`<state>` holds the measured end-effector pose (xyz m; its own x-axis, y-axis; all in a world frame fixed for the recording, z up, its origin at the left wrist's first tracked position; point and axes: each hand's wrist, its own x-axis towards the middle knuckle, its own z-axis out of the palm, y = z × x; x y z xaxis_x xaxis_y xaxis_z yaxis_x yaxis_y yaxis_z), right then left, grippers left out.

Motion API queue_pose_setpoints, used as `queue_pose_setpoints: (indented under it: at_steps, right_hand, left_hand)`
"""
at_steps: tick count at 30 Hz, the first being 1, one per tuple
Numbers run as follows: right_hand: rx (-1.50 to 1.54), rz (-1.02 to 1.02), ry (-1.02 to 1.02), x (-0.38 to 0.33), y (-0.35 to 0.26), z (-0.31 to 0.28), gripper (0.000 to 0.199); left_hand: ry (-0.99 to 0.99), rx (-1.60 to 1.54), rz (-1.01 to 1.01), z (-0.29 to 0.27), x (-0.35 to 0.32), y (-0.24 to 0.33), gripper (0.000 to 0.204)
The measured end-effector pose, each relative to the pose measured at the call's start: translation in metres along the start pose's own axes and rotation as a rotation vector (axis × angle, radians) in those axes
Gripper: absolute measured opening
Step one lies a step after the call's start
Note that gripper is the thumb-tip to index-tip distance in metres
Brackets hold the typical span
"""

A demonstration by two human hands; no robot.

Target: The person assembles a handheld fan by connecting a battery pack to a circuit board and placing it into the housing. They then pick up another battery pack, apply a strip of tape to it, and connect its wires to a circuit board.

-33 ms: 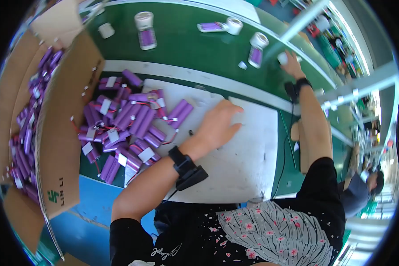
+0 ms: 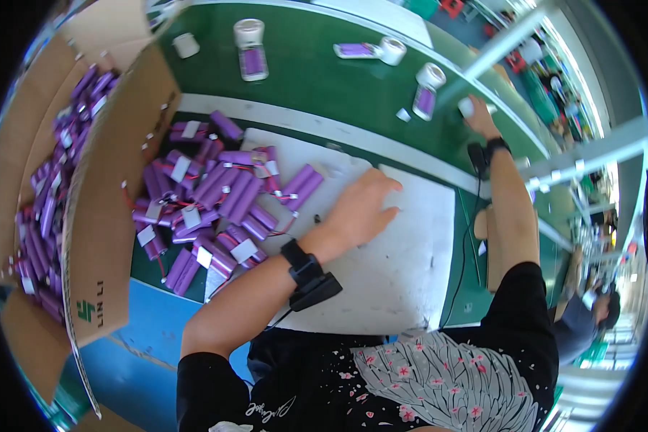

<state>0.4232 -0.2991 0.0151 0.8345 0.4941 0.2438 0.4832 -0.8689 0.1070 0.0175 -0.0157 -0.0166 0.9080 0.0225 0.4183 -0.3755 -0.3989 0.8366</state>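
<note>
My left hand [image 2: 362, 210] is over a white board [image 2: 403, 252], its thumb and fingers apart and nothing in it. Out at the far right, my right hand [image 2: 482, 121] has its fingers on a white plastic part [image 2: 466, 108]; most of that part's shape is hidden. Left of my left hand, a heap of purple battery packs [image 2: 227, 191] with red and black leads lies partly on the board. White devices with round heads and purple battery packs inside stand or lie beyond the board: one device [image 2: 252, 54] to the left, another [image 2: 371, 50] on its side, a third [image 2: 426, 92] nearest my right hand.
At the left, an open cardboard box [image 2: 115, 209] holds many more purple packs. A white strip [image 2: 302, 119] crosses the green table [image 2: 309, 68]. Small white pieces [image 2: 186, 45] lie at the back. A black cable [image 2: 464, 266] runs beside the board. Another person [image 2: 587, 324] sits at the far right.
The whole view has shifted slightly, so the table's things appear a little lower and further right. My right hand stays at the white part, and my left hand stays over the board.
</note>
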Motion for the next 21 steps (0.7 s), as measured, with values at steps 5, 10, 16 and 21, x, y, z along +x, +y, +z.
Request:
queue_pose_setpoints:
  at_steps: [5, 10, 16, 21]
  right_hand:
    - [0.078, 0.087, -0.067, 0.010, -0.063, 0.010, 0.074]
    - [0.019, -0.093, 0.258, -0.026, -0.153, -0.081, 0.059]
    - [0.557, 0.073, -0.264, -0.106, -0.275, -0.194, 0.049]
    - [0.852, 0.128, -0.617, -0.154, -0.264, -0.153, 0.049]
  left_hand:
    - [0.002, 0.066, -0.062, -0.007, -0.015, -0.010, 0.027]
    - [-0.018, 0.118, -0.043, -0.002, -0.008, -0.008, 0.031]
    - [0.094, -0.133, -0.132, -0.013, -0.002, 0.011, 0.039]
    - [-0.146, -0.215, -0.377, -0.025, 0.003, 0.021, 0.035]
